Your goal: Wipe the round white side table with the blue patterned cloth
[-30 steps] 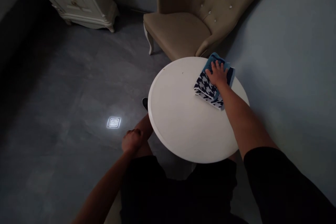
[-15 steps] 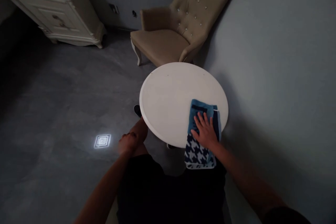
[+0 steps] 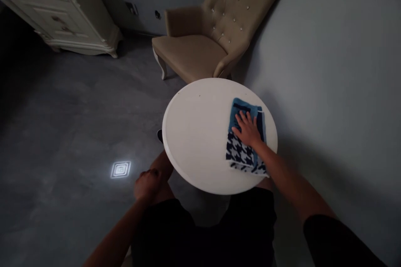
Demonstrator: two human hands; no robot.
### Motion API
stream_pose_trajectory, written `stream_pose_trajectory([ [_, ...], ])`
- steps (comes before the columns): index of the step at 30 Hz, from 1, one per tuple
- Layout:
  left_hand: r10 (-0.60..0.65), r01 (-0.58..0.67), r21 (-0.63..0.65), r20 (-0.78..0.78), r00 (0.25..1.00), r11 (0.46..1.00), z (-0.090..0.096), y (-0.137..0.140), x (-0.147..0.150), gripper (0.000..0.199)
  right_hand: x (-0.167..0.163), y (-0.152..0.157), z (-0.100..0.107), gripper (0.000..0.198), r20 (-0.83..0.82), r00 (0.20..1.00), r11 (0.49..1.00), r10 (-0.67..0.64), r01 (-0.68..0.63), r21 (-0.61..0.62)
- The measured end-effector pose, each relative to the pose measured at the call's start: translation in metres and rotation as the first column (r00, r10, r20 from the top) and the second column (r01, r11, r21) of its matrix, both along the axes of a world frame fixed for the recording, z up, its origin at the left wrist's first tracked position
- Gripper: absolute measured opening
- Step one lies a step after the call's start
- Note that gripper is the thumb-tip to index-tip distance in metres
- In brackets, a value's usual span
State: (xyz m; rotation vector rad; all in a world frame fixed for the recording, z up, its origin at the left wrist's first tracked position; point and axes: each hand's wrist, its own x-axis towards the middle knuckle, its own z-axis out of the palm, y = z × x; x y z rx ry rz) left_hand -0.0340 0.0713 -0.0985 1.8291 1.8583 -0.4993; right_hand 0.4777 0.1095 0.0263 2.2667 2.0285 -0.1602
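Note:
My right hand lies flat with its fingers spread on a folded towel, blue at the far end and dark-and-white houndstooth at the near end. The towel rests on the right side of a round white table. It is pressed between palm and tabletop, not gripped. My left hand rests on my left knee, left of the table. Shadow and the hand itself hide most of its fingers, so whether they are curled cannot be made out.
A tan tufted armchair stands just behind the table. The grey wall runs close along the right. A white cabinet is at the back left. On the grey floor glows a square light patch.
My right hand has slid the towel away from me, so its near end, which hung over the table's front edge, now lies on the top. My left hand stays at the knee.

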Motion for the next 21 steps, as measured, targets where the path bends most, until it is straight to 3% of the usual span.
stream_pose_trajectory([
  [6,0.047,-0.047,-0.043,-0.003,0.999,0.998,-0.01,0.007,-0.01,0.066,0.052,0.146,0.002,0.084,0.019,0.995,0.995,-0.099,0.099,-0.007],
  [11,0.066,-0.065,-0.058,0.024,0.998,0.996,-0.01,0.01,-0.014,0.065,0.077,0.205,-0.005,0.086,0.01,0.986,0.986,-0.164,0.164,0.011],
  [16,0.08,-0.08,-0.027,0.011,0.997,0.996,-0.007,0.01,-0.008,0.067,0.08,0.19,-0.008,0.089,0.006,0.985,0.983,-0.174,0.174,0.059],
  [21,0.089,-0.089,-0.034,-0.001,0.996,0.995,-0.001,0.01,0.002,0.067,0.065,0.105,-0.003,0.087,0.032,0.976,0.976,-0.216,0.216,0.015],
])
